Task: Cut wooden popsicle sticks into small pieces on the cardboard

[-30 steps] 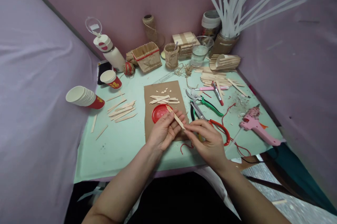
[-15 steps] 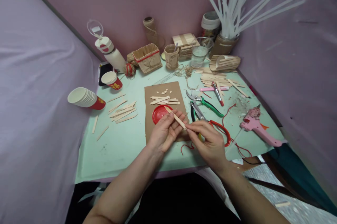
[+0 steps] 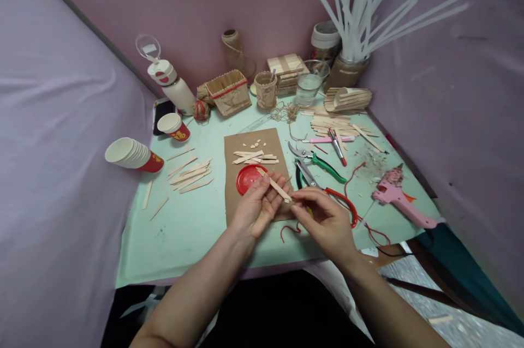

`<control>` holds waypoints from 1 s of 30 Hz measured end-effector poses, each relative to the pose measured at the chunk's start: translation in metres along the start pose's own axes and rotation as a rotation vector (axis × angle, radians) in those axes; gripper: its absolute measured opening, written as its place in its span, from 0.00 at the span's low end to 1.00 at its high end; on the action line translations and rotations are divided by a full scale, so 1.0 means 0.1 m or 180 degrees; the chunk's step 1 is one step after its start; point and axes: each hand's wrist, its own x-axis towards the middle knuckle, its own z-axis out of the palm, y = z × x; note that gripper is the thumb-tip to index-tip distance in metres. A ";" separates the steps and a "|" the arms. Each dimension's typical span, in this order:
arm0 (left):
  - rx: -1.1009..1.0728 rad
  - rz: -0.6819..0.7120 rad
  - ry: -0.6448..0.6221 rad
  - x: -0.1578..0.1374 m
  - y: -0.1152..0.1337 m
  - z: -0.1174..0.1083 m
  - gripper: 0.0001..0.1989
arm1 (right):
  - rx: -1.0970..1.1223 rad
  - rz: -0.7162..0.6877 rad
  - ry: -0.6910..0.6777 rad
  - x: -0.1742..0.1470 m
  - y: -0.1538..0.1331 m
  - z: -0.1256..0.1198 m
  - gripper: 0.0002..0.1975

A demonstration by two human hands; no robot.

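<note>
My left hand (image 3: pixel 262 203) is palm up over the cardboard sheet, its thumb pressing a flat wooden craft stick (image 3: pixel 279 189) against the fingers. The stick slants across the palm; its pointed upper end lies over the red round lid (image 3: pixel 245 178). Close to the stick's lower end is my right hand (image 3: pixel 321 220), thumb and forefinger parted around that end, seemingly not gripping it. Behind the lid, several cut stick pieces (image 3: pixel 254 157) and small chips (image 3: pixel 257 144) lie on the brown cardboard (image 3: pixel 233 201).
Green-handled pruners (image 3: pixel 327 167), red-handled scissors (image 3: pixel 346 201) and a pink glue gun (image 3: pixel 399 198) lie at right. More craft sticks (image 3: pixel 192 176) and stacked paper cups (image 3: pixel 133 154) are at left. A glass of water (image 3: pixel 309 86) and a woven-edged box (image 3: pixel 229 94) stand behind.
My right thumb and forefinger have parted at the stick's lower end, which they were pinching. My left hand keeps the stick in about the same place.
</note>
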 end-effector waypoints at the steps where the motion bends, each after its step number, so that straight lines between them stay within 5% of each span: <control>1: -0.0008 0.0013 -0.0007 0.00 0.00 0.00 0.07 | 0.0014 0.0035 0.0030 0.00 0.00 0.00 0.07; 14: -0.0041 0.0266 -0.0177 0.02 -0.11 -0.04 0.06 | -0.0711 -0.0433 0.0313 -0.03 0.04 0.05 0.07; 22: -0.0145 0.0078 0.0062 0.03 -0.10 -0.03 0.05 | -0.0216 -0.0094 0.0202 -0.04 0.03 0.05 0.08; 30: -0.0064 0.0146 -0.0123 -0.01 -0.12 -0.05 0.05 | -0.0212 -0.0097 0.0214 -0.04 0.03 0.07 0.06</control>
